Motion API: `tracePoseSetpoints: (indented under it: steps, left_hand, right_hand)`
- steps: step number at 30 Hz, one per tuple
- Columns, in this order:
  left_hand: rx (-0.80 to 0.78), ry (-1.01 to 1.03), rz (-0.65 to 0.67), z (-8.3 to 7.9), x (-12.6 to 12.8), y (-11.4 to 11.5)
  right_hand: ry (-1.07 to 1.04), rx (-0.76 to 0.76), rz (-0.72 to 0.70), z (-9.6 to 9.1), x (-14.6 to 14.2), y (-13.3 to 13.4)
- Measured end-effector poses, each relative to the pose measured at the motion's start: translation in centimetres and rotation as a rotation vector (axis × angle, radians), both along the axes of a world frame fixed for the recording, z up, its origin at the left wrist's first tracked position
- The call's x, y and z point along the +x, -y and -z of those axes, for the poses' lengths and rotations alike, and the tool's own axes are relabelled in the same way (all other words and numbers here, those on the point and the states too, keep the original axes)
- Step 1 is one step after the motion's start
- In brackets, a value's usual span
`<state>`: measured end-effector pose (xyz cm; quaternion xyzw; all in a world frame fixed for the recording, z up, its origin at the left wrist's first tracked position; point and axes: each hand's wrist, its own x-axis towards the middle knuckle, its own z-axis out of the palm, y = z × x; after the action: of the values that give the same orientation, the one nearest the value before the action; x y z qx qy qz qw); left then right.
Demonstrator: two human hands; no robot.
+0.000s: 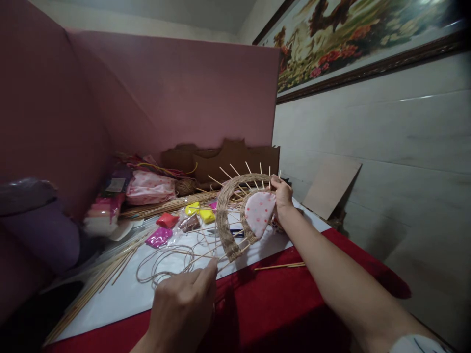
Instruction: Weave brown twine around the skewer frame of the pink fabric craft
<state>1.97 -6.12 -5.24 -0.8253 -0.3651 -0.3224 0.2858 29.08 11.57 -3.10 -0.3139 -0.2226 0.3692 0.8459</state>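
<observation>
My right hand [282, 197] is closed around the right end of a half-round woven twine piece [225, 215], holding it up above the table. Thin wooden sticks fan out through its woven arc, their bare ends poking past the outer edge. At its centre sits a pale pink fabric patch [257, 214] with red dots. My left hand [186, 296] is closed, thumb and forefinger pinched together, just below the lower left end of the weave. Loose loops of brown twine [165, 250] lead toward that hand; the pinch point itself is partly hidden by its fingers.
Small packets in red [167, 220], yellow [206, 215] and magenta [159, 237] lie on the white sheet [121, 301]. Bundled sticks [97, 289] lie at the left. Dotted fabric [150, 187] is piled behind. Two sticks [279, 266] rest on the red cloth [272, 304].
</observation>
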Motion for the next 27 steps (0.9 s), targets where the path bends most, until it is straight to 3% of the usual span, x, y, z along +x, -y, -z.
tracePoseSetpoints:
  steps: [27]
  left_hand:
    - [0.009,-0.037,0.086,0.7,-0.1,-0.1]
  right_hand:
    - [-0.017,-0.041,-0.014,0.6,-1.1,-0.1]
